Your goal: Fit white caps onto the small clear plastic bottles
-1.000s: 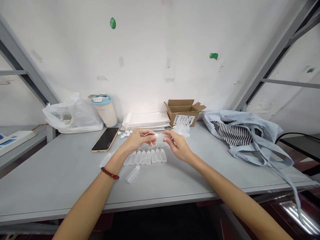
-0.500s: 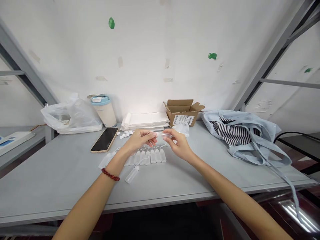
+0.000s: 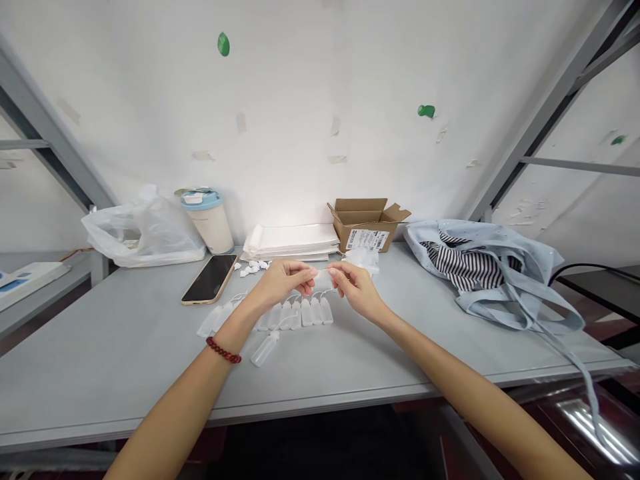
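Note:
Above the table, my left hand [image 3: 281,285] and my right hand [image 3: 358,291] face each other with fingertips pinched. Between them is a small translucent plastic piece [image 3: 323,273]; both hands grip it, and their fingers cover most of its shape. Below the hands lies a row of small clear squeeze bottles [image 3: 314,311] with thin bent tubes on their tops, partly hidden by my left arm. One squeeze bottle [image 3: 265,349] lies apart, nearer the front edge, its tube pointing toward the row.
Small white caps [image 3: 253,267] lie beside a phone [image 3: 210,280]. Along the wall stand a plastic bag [image 3: 145,230], a lidded cup [image 3: 209,223], stacked white envelopes [image 3: 293,241] and an open cardboard box [image 3: 367,227]. A clear plastic bag [image 3: 363,259] fronts the box; a blue cloth bag [image 3: 535,257] lies right.
The fingers have shifted on the plastic piece. A longer clear part showed at my right fingertips before; now only a short bit shows between the hands. The things on the table have not moved.

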The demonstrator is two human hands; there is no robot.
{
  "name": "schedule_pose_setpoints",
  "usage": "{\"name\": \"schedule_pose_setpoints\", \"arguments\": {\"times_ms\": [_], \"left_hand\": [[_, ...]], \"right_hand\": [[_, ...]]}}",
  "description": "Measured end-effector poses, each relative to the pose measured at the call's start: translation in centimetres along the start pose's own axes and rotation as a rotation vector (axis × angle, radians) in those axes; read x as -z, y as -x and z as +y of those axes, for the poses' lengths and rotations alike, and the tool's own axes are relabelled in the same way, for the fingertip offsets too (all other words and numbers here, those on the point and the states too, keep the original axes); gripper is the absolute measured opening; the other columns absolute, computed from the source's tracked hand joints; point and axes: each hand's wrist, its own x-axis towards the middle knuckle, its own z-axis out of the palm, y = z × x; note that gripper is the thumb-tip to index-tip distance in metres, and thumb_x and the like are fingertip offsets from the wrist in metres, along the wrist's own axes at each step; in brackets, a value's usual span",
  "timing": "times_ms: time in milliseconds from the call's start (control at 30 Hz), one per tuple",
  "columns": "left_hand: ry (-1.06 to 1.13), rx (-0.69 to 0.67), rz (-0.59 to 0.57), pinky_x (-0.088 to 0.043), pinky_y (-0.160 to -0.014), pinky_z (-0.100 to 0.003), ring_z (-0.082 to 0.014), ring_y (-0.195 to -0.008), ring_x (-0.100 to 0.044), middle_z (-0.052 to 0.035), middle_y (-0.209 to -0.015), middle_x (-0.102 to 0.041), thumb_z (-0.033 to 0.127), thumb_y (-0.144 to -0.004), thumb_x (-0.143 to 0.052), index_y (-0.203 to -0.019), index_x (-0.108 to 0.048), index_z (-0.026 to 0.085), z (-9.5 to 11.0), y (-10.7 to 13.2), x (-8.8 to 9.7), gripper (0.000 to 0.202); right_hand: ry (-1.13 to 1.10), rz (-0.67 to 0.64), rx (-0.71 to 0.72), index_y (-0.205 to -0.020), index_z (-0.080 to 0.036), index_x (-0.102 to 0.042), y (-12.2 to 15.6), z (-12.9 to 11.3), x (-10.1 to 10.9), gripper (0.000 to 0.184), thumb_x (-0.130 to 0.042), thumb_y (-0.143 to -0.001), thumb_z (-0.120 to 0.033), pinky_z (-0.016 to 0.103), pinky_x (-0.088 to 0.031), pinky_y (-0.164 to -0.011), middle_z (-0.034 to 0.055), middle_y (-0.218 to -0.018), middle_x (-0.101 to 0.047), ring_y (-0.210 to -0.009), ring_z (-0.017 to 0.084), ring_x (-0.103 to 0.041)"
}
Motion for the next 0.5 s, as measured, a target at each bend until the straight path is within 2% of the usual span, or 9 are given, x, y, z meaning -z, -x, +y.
{"name": "schedule_pose_setpoints", "arguments": {"times_ms": [100, 300, 400, 500], "left_hand": [[0.046, 0.053, -0.047, -0.05, -0.058, -0.026, -0.0134, -0.06, -0.061, -0.0038, -0.07, -0.063, 0.043, -0.077, -0.062, -0.074, -0.064, 0.012, 0.19, 0.01, -0.1, 0.031], [-0.009, 0.134, -0.148, -0.048, -0.057, -0.027, -0.0118, -0.053, -0.057, -0.0031, -0.061, -0.06, 0.048, -0.079, -0.057, -0.066, -0.06, 0.012, 0.75, 0.42, -0.13, 0.038], [-0.072, 0.055, -0.126, -0.044, -0.054, -0.024, -0.0105, -0.05, -0.054, -0.0013, -0.058, -0.057, 0.047, -0.081, -0.054, -0.062, -0.057, 0.013, 0.77, 0.52, -0.33, 0.038], [-0.236, -0.081, -0.052, -0.042, -0.054, -0.023, -0.0118, -0.054, -0.055, -0.0007, -0.057, -0.058, 0.042, -0.083, -0.052, -0.063, -0.057, 0.014, 0.49, 0.51, -0.82, 0.034]], "right_hand": [[0.013, -0.003, 0.042, -0.093, -0.015, -0.061, 0.01, 0.21, -0.06, 0.029, -0.044, -0.088, -0.039, 0.022, -0.037, -0.054, 0.0003, -0.065, -0.053, -0.057, 0.01, -0.047], [0.099, 0.002, 0.101, -0.095, -0.015, -0.06, 0.2, 0.41, -0.15, 0.029, -0.04, -0.09, -0.036, 0.023, -0.036, -0.054, -0.0006, -0.064, -0.049, -0.055, 0.01, -0.043], [0.067, 0.009, 0.06, -0.094, -0.016, -0.059, 0.12, 0.52, -0.19, 0.031, -0.039, -0.09, -0.039, 0.023, -0.035, -0.052, -0.0017, -0.062, -0.045, -0.053, 0.01, -0.04], [-0.074, 0.006, -0.062, -0.086, -0.017, -0.057, -0.13, 0.62, -0.21, 0.033, -0.042, -0.087, -0.046, 0.022, -0.034, -0.047, -0.0029, -0.061, -0.04, -0.05, 0.009, -0.036]]}}
